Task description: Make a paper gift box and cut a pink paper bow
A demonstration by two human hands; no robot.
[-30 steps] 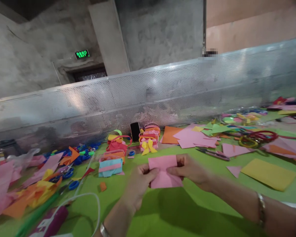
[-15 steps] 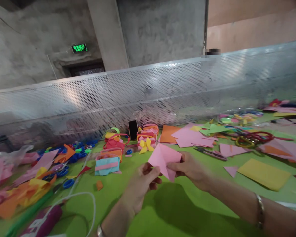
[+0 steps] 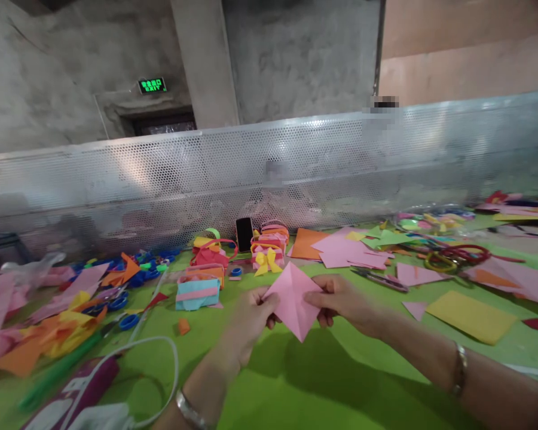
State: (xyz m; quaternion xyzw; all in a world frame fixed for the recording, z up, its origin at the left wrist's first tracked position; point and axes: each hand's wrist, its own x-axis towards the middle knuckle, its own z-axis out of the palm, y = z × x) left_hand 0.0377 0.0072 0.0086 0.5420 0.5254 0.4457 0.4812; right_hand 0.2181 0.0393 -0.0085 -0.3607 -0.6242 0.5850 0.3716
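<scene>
A pink square of paper point(image 3: 292, 300) is held up above the green table point(image 3: 323, 382), turned so one corner points down. My left hand point(image 3: 249, 319) pinches its left corner. My right hand point(image 3: 346, 301) pinches its right corner, with a bracelet on that wrist. Both hands are closed on the sheet.
Small paper baskets point(image 3: 198, 291) and a yellow bow point(image 3: 266, 261) sit beyond the hands beside a dark phone point(image 3: 244, 233). Pink and orange sheets point(image 3: 345, 249), a yellow sheet point(image 3: 470, 307), scissors point(image 3: 379, 278) lie right. Paper scraps, blue rings and a white cable point(image 3: 159, 349) lie left. A perforated metal screen point(image 3: 269, 173) backs the table.
The pink paper has been turned from a flat rectangle into a diamond with a corner pointing down. Both hands shifted their grip to its side corners and rose slightly.
</scene>
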